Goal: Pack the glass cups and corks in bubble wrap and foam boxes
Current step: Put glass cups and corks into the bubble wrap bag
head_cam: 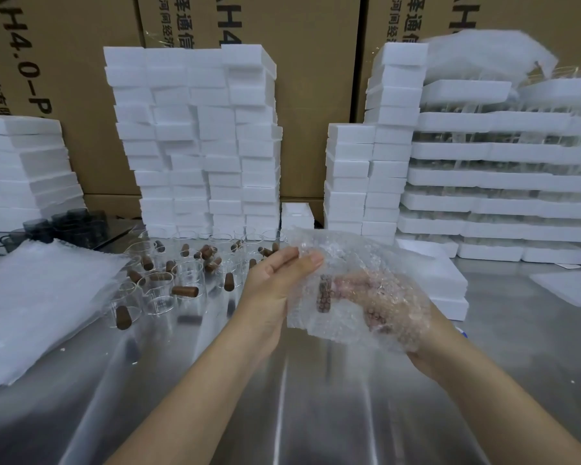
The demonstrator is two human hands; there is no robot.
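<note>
Above the steel table, both hands hold a sheet of bubble wrap (346, 263). My left hand (275, 280) pinches its left edge between thumb and fingers. My right hand (416, 350) is under the wrap, mostly hidden, its fingers showing through the plastic around a wrapped item. A brown cork (324, 293) is visible inside the wrap. Whether a glass cup is inside I cannot tell. Several clear glass cups (188, 273) and loose brown corks (185, 290) lie on the table to the left.
A pile of bubble wrap sheets (37, 297) lies at the left. Stacks of white foam boxes (198, 135) stand behind, more foam trays (497, 182) at the right, one foam box (446, 286) just beyond my hands. Dark glass cups (71, 226) sit at far left. Cardboard cartons (309, 35) form the backdrop.
</note>
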